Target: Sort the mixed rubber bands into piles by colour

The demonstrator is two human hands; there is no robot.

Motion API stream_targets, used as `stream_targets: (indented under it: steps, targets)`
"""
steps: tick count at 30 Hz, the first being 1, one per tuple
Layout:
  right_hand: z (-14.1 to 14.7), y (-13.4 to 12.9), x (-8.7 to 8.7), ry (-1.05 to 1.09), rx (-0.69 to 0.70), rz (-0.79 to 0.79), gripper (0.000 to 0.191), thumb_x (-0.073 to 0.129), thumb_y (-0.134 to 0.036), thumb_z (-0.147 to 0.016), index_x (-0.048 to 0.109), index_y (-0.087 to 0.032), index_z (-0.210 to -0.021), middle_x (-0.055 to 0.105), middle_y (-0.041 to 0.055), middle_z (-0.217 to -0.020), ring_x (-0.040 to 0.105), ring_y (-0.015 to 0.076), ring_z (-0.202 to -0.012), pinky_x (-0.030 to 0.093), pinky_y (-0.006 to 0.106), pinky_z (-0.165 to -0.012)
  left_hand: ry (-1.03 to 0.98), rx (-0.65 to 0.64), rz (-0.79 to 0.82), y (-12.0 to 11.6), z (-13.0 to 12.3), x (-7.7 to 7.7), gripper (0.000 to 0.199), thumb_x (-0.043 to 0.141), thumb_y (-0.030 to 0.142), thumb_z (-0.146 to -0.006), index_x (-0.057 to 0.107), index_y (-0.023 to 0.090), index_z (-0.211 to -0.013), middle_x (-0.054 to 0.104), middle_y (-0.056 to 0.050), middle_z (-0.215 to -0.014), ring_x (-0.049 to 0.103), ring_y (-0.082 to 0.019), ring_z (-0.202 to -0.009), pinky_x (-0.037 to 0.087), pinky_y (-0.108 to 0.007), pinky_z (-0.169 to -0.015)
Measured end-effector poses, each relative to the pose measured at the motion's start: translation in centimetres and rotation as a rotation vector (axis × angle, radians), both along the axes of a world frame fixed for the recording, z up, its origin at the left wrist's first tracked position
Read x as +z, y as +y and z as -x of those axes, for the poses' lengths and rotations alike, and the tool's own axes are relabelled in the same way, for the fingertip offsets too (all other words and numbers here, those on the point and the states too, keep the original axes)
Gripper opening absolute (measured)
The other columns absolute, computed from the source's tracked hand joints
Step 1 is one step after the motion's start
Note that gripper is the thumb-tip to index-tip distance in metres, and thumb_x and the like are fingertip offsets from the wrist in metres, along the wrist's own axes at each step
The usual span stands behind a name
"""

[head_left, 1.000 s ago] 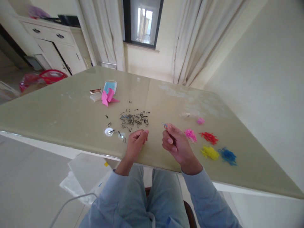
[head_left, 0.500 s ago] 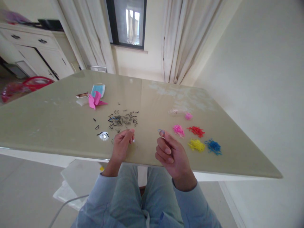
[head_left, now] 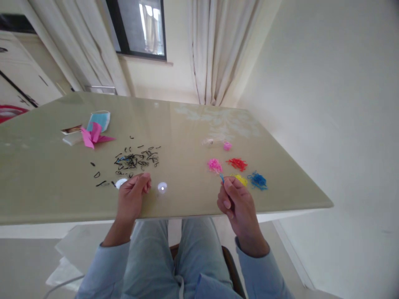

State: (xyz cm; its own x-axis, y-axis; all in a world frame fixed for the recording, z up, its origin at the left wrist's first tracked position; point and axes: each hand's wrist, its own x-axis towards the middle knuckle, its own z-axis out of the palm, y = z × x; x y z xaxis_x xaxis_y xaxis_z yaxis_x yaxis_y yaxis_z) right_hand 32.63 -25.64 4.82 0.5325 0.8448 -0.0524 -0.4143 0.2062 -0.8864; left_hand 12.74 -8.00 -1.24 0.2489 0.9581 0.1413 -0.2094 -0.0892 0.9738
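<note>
Right hand (head_left: 238,205) has fingers (head_left: 231,189) pinched on small thin blue band (head_left: 221,177) over worktop (head_left: 183,170), partly blocking yellow strand pile (head_left: 241,180). Left hand (head_left: 132,195) curled, can't tell if holding anything; tangled black band pile (head_left: 134,160) just beyond.

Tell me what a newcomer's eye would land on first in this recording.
Probably the vivid little piles on the table's right side: pink, red, blue and yellow, the last partly hidden by the right hand, which pinches a small blue strand. Next, the black tangle just beyond the curled left hand, and the bright pink folded piece farther left, beside a light-blue mask.
</note>
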Motion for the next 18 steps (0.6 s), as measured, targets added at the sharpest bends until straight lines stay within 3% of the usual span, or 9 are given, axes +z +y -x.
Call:
stream_targets:
  steps: [4,7,13,18]
  targets:
    - [-4.6,-3.0,-2.1,-0.299,-0.322,0.186,0.032,0.070,-0.049,-0.082,0.057,-0.020,-0.086,0.047,-0.0092,-0.048,0.030,0.0041,-0.036,0.021,0.014,-0.033,-0.021,-0.019,0.015,-0.1,0.1,0.0,0.042,0.066,0.032,-0.082,0.047,0.019,-0.048,0.053,0.001,-0.058,0.045,-0.012,-0.058,0.035,-0.024,-0.054]
    - [-8.0,-5.3,-3.5,-0.512,-0.481,0.341,0.036,0.068,-0.053,-0.081,0.059,-0.019,-0.089,0.053,-0.0063,-0.051,0.039,0.0071,-0.039,0.028,0.017,-0.036,-0.027,-0.013,0.021,-0.1,0.1,0.0,0.041,0.069,0.032,-0.080,0.048,0.018,-0.048,0.053,0.001,-0.057,0.046,-0.012,-0.058,0.035,-0.024,-0.054]
    - [-12.9,-8.9,-4.9,-0.966,-0.599,0.638,0.038,0.059,-0.055,-0.085,0.066,-0.018,-0.090,0.060,-0.0009,-0.055,0.051,0.0137,-0.046,0.037,0.025,-0.046,-0.011,-0.005,0.031,0.0,0.1,-0.2,0.041,0.072,0.034,-0.078,0.049,0.019,-0.048,0.055,0.000,-0.059,0.047,-0.012,-0.060,0.037,-0.025,-0.055]
    - [-15.1,-9.8,-5.1,-1.151,-0.586,0.807,0.041,0.053,-0.056,-0.085,0.071,-0.019,-0.090,0.067,0.0025,-0.058,0.064,0.0203,-0.056,0.043,0.029,-0.059,0.004,0.007,0.034,0.0,0.1,-0.3,0.041,0.073,0.034,-0.077,0.049,0.019,-0.048,0.054,0.000,-0.060,0.046,-0.013,-0.060,0.036,-0.026,-0.054]
